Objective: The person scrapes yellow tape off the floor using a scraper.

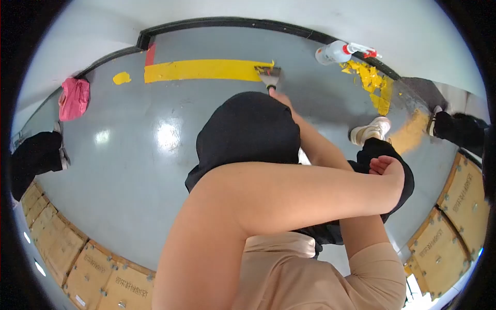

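Observation:
My right hand (280, 99) is closed round the handle of a scraper (270, 76) with a wide metal blade. The blade meets the right end of a long yellow floor strip (206, 70), and a small yellow bit curls up there. Part of the right hand is hidden behind my black-trousered knee. My left arm crosses in front of my body to the right. At its end my left hand (390, 169) rests by my other knee, fingers curled in and pressed together, with nothing seen in them.
Yellow scraps (372, 82) lie at the right beside a spray bottle (335, 52). A pink cloth (74, 99) is at the left. Other people's legs show at the left (41, 152) and right (460, 126). Wooden crates (93, 268) line the back; a black skirting (222, 21) edges the wall.

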The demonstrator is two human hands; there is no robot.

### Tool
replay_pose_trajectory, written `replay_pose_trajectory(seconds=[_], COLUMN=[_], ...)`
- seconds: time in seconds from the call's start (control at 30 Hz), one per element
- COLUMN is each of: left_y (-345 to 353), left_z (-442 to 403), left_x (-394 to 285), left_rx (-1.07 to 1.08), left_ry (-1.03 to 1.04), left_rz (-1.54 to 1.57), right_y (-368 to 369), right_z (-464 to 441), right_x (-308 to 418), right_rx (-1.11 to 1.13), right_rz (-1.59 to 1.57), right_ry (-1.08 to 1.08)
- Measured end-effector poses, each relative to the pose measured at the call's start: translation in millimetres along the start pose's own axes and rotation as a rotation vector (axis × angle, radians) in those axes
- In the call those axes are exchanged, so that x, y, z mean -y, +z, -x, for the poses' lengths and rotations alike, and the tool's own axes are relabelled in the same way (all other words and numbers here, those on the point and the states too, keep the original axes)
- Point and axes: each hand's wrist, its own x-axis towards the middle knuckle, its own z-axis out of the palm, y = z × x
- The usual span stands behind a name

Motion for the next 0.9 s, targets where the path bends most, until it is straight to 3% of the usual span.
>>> replay_pose_trajectory(seconds=[0.1,0.13,0.23,0.27,0.33,0.5,0.63,0.7,0.77,0.83,0.9], left_y=[4,6,8,8,1,-8,-11,-15,-19,-20,-20], left_z=[-6,-18,-14,-7,-2,0,-9,-10,-11,-9,-7], left_x=[2,0,-3,-2,5,8,-4,-7,-9,-6,-1], left_rx=[-0.019,-0.008,0.058,0.077,0.105,0.117,0.061,0.055,0.064,0.113,0.192], left_ry=[-0.013,-0.02,-0.009,-0.004,0.001,0.009,0.014,0.025,0.021,-0.005,-0.055], left_rz=[0.015,0.016,-0.002,-0.011,-0.022,-0.035,0.012,0.017,0.006,-0.012,-0.027], right_y=[-12,-25,-7,16,-17,-34,-27,-45,-55,-45,-26], right_z=[-78,-121,-72,3,-30,-23,-25,-52,-75,-86,-63], right_x=[-98,-134,-61,14,38,37,-64,-127,-144,-119,-44], right_rx=[-0.208,-0.183,-0.053,-0.202,0.052,-0.091,-0.225,-0.318,-0.352,-0.322,-0.153], right_rz=[0.504,0.656,0.468,0.386,-0.22,-0.107,0.045,0.405,0.562,0.518,0.186], right_ry=[-0.225,-0.164,-0.259,-0.154,0.053,0.051,-0.117,-0.258,-0.334,-0.331,-0.16])
